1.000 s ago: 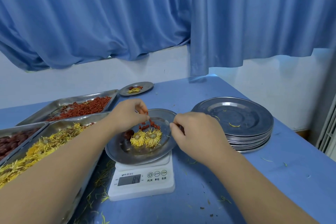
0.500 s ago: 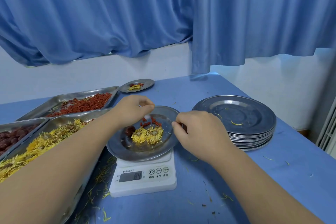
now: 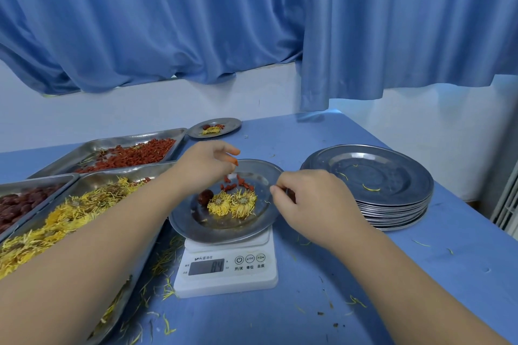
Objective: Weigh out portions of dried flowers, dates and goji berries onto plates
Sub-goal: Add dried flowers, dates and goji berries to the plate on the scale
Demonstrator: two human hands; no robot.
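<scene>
A steel plate sits on a white kitchen scale whose display reads 84. On the plate lie two yellow dried flowers, a dark date and a few goji berries. My left hand hovers over the plate's far left rim, its curled fingertips pinching a goji berry. My right hand is at the plate's right rim, with thumb and fingers curled onto the edge.
Left of the scale stand three steel trays: goji berries, dried flowers, dates. A filled plate sits at the back. A stack of plates stands on the right. Loose petals litter the blue table.
My left hand has risen slightly from over the berries toward the plate's far rim. My right hand stays at the right rim. The scale still reads 84.
</scene>
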